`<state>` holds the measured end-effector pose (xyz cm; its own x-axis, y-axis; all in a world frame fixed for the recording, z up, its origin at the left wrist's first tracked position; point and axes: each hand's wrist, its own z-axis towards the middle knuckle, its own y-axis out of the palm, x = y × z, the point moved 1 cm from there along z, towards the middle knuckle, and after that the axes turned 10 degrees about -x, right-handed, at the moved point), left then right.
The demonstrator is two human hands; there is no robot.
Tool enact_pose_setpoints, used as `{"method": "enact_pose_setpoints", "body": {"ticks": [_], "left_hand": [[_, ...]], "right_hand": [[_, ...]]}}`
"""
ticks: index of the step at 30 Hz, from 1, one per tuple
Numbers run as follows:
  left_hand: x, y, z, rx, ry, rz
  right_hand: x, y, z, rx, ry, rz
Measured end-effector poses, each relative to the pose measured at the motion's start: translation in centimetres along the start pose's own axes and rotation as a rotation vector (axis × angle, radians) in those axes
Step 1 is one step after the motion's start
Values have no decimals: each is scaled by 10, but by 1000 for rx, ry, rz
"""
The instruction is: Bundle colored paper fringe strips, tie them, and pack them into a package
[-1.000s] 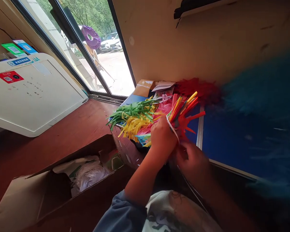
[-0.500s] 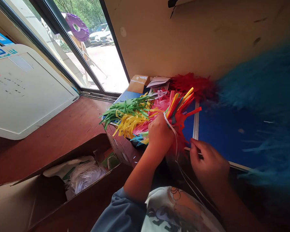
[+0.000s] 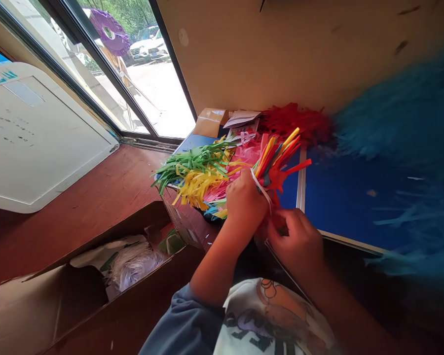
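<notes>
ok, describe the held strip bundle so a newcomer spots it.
Find the blue tabletop, then the left hand at its near edge. The strip bundle pokes from that fist: mixed red and yellow, white cord at its base, unlike the green streamers.

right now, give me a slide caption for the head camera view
Left hand grips a bundle of colored strips with white cord around it, right hand close beside.
</notes>
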<state>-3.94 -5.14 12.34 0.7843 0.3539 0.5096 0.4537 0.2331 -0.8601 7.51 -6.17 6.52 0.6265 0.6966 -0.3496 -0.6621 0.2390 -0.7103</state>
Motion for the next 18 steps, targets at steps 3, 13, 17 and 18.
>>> {"method": "enact_pose_setpoints", "body": {"ticks": [3, 13, 17, 18], "left_hand": [[-2, 1, 1, -5, 6, 9], [-4, 6, 4, -21, 21, 0], [-6, 8, 6, -10, 8, 22], [-7, 8, 7, -6, 8, 31]], "right_hand": [[0, 0, 1, -10, -15, -10], [7, -7, -1, 31, -60, -91], [11, -11, -5, 59, -21, -112], [12, -13, -5, 67, -7, -119]]}}
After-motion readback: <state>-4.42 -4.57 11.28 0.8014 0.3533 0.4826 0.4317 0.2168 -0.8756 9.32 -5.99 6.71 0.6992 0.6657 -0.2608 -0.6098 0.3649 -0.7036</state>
